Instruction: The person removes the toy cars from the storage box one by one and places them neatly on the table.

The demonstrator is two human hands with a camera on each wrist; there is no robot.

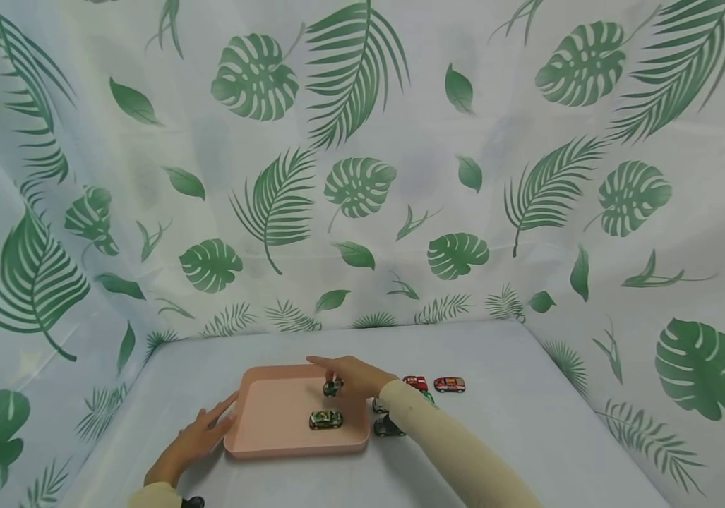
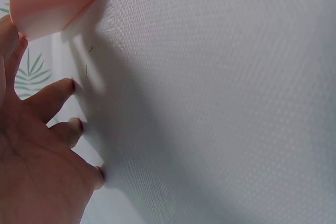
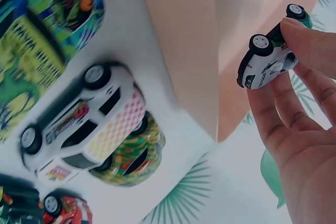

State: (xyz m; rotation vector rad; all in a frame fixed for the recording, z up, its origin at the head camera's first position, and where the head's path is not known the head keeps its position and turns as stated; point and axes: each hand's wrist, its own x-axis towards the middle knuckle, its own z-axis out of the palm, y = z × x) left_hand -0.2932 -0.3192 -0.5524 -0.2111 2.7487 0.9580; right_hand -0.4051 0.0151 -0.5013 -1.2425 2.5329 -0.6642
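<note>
My right hand (image 1: 358, 379) pinches a small white and green toy car (image 3: 268, 59) between thumb and fingers. It holds the car over the right part of a pink tray (image 1: 267, 416), with the wheels turned sideways in the right wrist view. Inside the tray, nearer its front right, lies a camouflage-patterned toy car (image 1: 325, 420). My left hand (image 1: 200, 434) is at the tray's left side, its fingers spread. Up close, in the left wrist view, the thumb and a finger are at the tray's corner (image 2: 58, 3), while other fingertips rest on the tabletop.
Several toy cars stand right of the tray, partly under my right forearm: a red one (image 1: 416, 382), a red and yellow one (image 1: 450, 384), a dark one (image 1: 389, 426), a white checkered one (image 3: 89, 119). Leaf-printed cloth (image 1: 362, 282) walls the white table's back and sides.
</note>
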